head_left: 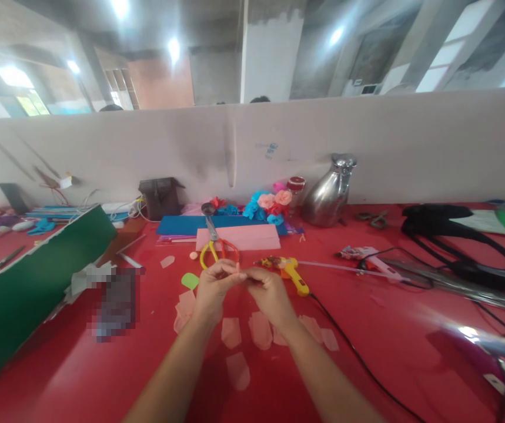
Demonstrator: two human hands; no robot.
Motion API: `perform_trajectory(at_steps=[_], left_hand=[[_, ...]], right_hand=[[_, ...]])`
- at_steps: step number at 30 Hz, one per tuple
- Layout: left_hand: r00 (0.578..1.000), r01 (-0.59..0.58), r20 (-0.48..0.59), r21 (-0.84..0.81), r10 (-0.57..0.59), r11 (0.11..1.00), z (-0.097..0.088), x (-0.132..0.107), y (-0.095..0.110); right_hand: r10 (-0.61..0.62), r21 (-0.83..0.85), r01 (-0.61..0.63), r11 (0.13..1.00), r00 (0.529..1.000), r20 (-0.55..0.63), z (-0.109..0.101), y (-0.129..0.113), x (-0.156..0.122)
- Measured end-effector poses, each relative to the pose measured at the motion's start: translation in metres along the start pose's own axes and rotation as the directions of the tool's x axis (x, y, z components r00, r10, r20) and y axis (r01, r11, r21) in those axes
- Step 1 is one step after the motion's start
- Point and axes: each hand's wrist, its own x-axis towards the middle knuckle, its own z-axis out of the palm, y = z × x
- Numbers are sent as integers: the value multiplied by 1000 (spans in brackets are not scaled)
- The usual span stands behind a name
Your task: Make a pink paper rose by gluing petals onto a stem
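My left hand [212, 291] and my right hand [272, 295] meet above the red table, thumbs and fingers pinched together. Between the left fingertips a small piece of pink paper [237, 267] stands up, mostly hidden. The right fingertips close at its side; whether they grip the same piece is hard to see. Below and around the hands lie cut pink paper petals [231, 333], some in small stacks. One single petal [238, 371] lies nearest me. Just beyond the hands are scissors [210, 254] with red and yellow handles. A yellow glue gun [295, 276] lies right of them.
Pink paper [238, 237] and a blue sheet [177, 225] lie behind the scissors, near paper flowers [274, 202]. A metal jug [328, 197] stands by the partition. A green board [36, 299] leans at left. A second glue gun [373, 261] and a black cord [358, 355] are right.
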Motion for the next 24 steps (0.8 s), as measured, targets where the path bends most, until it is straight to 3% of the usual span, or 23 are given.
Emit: perform_trajectory(at_steps=[6, 14, 24], left_hand=[[1000, -3, 7, -15, 3, 1000, 0, -1, -1], [992, 14, 122, 119, -28, 993, -11, 5, 0], [996, 18, 81, 64, -23, 998, -13, 6, -1]], right_hand=[[-29, -26, 29, 999, 1000, 4, 1, 2, 0], [-21, -5, 21, 1000, 1000, -5, 0, 7, 1], [-29, 38, 27, 999, 999, 32, 3, 9, 0]])
